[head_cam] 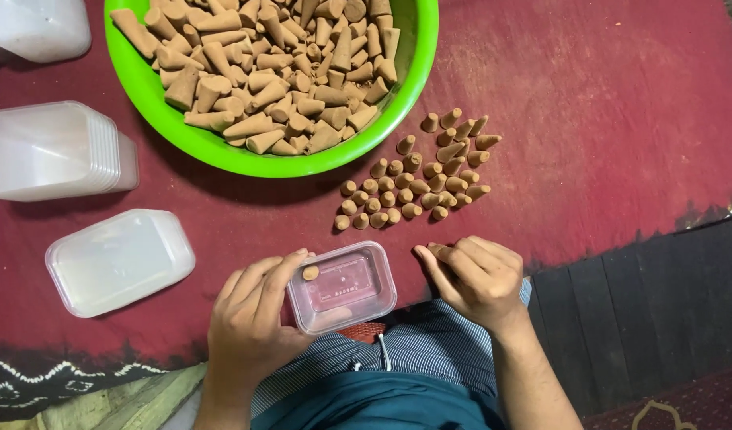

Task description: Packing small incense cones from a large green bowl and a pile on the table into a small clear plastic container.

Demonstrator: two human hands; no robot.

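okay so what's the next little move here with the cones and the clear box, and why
Probably set the cone down inside the clear box: the left hand holds it at the rim, and the box looks otherwise empty. The right hand seems closed on more.

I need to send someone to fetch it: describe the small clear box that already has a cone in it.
Start at the big green plastic bowl heaped with tan cones, then come straight down to the person's lap. There the left hand steadies a small clear rectangular plastic container, open-topped. Unlike the lidded box and stacked tubs further left, it holds a single tan cone.
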